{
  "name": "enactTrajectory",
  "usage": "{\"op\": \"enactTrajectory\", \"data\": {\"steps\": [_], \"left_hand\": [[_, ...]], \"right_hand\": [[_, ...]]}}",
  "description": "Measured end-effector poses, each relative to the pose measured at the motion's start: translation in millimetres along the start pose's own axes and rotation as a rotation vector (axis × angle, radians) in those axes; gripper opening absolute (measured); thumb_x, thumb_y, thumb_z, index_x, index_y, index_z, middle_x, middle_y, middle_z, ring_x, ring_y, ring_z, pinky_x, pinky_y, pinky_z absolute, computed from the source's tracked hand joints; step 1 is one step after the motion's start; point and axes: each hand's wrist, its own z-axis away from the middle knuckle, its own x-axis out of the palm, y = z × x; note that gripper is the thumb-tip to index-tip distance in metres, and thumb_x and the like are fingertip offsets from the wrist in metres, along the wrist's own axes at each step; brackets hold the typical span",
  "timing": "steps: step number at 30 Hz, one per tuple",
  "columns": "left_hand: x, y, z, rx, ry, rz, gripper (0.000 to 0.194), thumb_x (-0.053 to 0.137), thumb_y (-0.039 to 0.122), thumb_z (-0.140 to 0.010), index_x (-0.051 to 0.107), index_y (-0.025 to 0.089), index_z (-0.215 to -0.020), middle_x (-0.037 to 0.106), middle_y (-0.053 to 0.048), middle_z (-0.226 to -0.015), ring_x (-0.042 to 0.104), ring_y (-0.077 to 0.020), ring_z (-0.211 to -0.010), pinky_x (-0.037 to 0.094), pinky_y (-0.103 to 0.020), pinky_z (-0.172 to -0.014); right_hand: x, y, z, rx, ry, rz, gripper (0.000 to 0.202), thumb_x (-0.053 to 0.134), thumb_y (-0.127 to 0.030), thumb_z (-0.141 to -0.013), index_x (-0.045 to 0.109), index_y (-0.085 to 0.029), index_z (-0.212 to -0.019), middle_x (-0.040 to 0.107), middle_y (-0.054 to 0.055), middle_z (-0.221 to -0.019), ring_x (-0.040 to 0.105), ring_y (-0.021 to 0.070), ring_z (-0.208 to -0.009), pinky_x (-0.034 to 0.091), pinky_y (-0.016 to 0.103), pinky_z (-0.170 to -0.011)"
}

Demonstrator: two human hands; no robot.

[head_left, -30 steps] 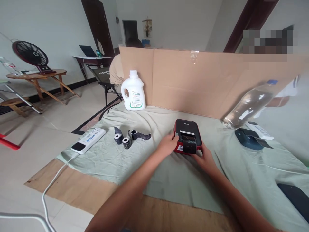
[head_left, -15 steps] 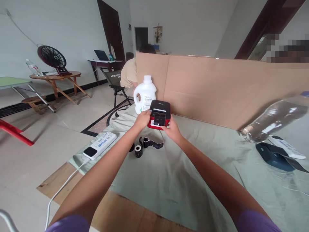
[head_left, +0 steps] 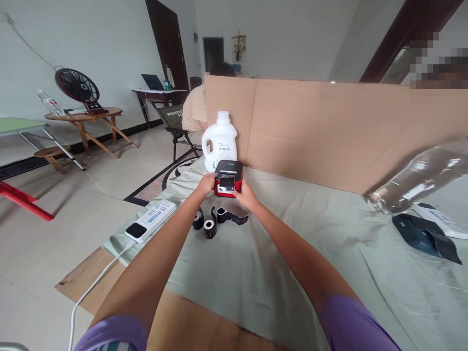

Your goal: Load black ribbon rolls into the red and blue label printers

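A small black and red device (head_left: 229,170) with a dark strip at its front is between my two hands, just in front of a white jug (head_left: 222,141). My left hand (head_left: 206,184) grips its left side, and my right hand (head_left: 247,195) grips its lower right corner. Nearer to me on the green cloth (head_left: 285,253) lie a black roll with a loose tail (head_left: 222,215), a second black roll (head_left: 209,228) and a third (head_left: 198,220), partly behind my left forearm.
A cardboard panel (head_left: 310,131) stands behind the cloth. On the left lies a white power bank (head_left: 150,222) with a cable. A dark blue device (head_left: 420,236) and a large clear plastic bottle (head_left: 424,175) are at right. A person (head_left: 195,109) sits beyond.
Both hands have moved the black and red device left and slightly down, to right in front of the jug. More of the third roll shows beside my left forearm.
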Motion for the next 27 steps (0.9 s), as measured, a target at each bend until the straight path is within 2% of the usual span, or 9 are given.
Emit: {"op": "enactTrajectory", "data": {"steps": [4,7,9,11,13,16,21,24,27], "left_hand": [[0.1,32,33,0.058,0.133,-0.028,0.038,0.052,0.030,-0.086,0.066,0.012,-0.116,0.061,-0.017,-0.139,0.052,-0.0296,-0.133,0.037,-0.044,-0.114],[28.6,46,87,0.390,0.242,-0.043,0.046,0.044,0.030,-0.092,0.056,0.016,-0.134,0.047,-0.010,-0.154,0.039,-0.0227,-0.145,0.026,-0.036,-0.122],[64.6,41,135,0.553,0.038,-0.142,0.044,0.041,0.029,-0.095,0.057,0.019,-0.134,0.055,-0.008,-0.148,0.047,-0.0198,-0.140,0.030,-0.035,-0.120],[105.8,27,183,0.588,-0.432,-0.367,0.043,0.043,0.031,-0.095,0.060,0.020,-0.134,0.060,-0.008,-0.143,0.054,-0.0216,-0.134,0.035,-0.038,-0.118],[141.8,11,226,0.670,-0.789,-0.582,0.050,0.047,0.039,-0.095,0.054,0.021,-0.141,0.049,-0.009,-0.153,0.042,-0.0260,-0.144,0.024,-0.047,-0.123],[171.6,-1,266,0.808,-1.014,-0.754,0.058,0.040,0.048,-0.099,0.039,0.027,-0.153,0.027,-0.004,-0.164,0.020,-0.0270,-0.154,0.008,-0.054,-0.125],[171.8,1,280,0.848,-1.013,-0.887,0.060,0.025,0.053,-0.102,0.026,0.031,-0.158,0.015,-0.002,-0.167,0.011,-0.0261,-0.156,0.006,-0.055,-0.126],[168.6,1,282,0.840,-1.007,-0.907,0.061,0.023,0.055,-0.102,0.024,0.031,-0.159,0.013,-0.002,-0.168,0.010,-0.0264,-0.156,0.007,-0.055,-0.126],[168.7,-1,284,0.827,-1.000,-0.892,0.061,0.022,0.056,-0.102,0.023,0.033,-0.159,0.012,-0.001,-0.168,0.010,-0.0256,-0.156,0.007,-0.054,-0.126]], "right_hand": [[-27,1,36,0.096,-0.005,0.042,0.070,0.058,-0.033,-0.087,0.035,-0.017,-0.152,0.045,0.014,-0.154,0.045,0.0286,-0.140,0.038,0.048,-0.114],[-76,20,92,0.111,0.040,0.108,0.060,0.055,-0.037,-0.089,0.044,-0.021,-0.147,0.048,0.014,-0.151,0.047,0.0287,-0.138,0.041,0.050,-0.111],[-123,40,137,0.072,0.109,0.200,0.051,0.055,-0.036,-0.089,0.053,-0.023,-0.138,0.056,0.013,-0.143,0.052,0.0271,-0.133,0.041,0.050,-0.111],[-180,59,183,0.080,0.209,0.314,0.044,0.054,-0.036,-0.088,0.059,-0.023,-0.130,0.063,0.012,-0.133,0.057,0.0257,-0.126,0.043,0.049,-0.108],[-243,73,225,0.163,0.323,0.452,0.042,0.054,-0.038,-0.085,0.063,-0.020,-0.121,0.067,0.012,-0.122,0.061,0.0265,-0.116,0.046,0.047,-0.103],[-335,81,271,0.271,0.521,0.646,0.042,0.052,-0.036,-0.083,0.064,-0.014,-0.117,0.065,0.018,-0.119,0.058,0.0316,-0.113,0.044,0.051,-0.101],[-440,86,283,0.606,0.788,0.942,0.052,0.059,-0.043,-0.084,0.058,-0.014,-0.126,0.057,0.022,-0.129,0.046,0.0391,-0.125,0.038,0.053,-0.101],[-467,100,263,0.932,0.624,0.847,0.079,0.073,-0.054,-0.071,0.052,-0.011,-0.135,0.051,0.028,-0.134,0.047,0.0439,-0.123,0.041,0.052,-0.094],[-474,117,249,1.058,0.454,0.803,0.084,0.081,-0.049,-0.063,0.054,-0.011,-0.133,0.049,0.032,-0.134,0.051,0.0458,-0.120,0.042,0.051,-0.089]]}}
